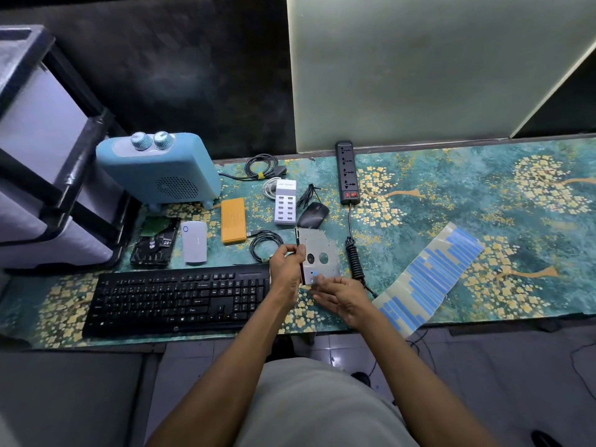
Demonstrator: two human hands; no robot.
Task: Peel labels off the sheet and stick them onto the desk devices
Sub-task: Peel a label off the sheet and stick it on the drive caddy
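L hand [285, 264] grips plate [319, 253] edge (tilted).

Right of the power strip [347, 171] the table [451, 188] lies open up to the wall, broken only by the label sheet [429, 279] slanting toward the near edge. The strip's coiled cord [354, 259] runs down just right of the metal drive plate [319, 253]. Left of the plate the ground is crowded: keyboard [177, 298] along the front, then hard drive [154, 241], white box [193, 241], orange case [233, 220], charging hub [285, 203] and mouse [312, 215], with the blue heater [158, 169] standing tall behind.
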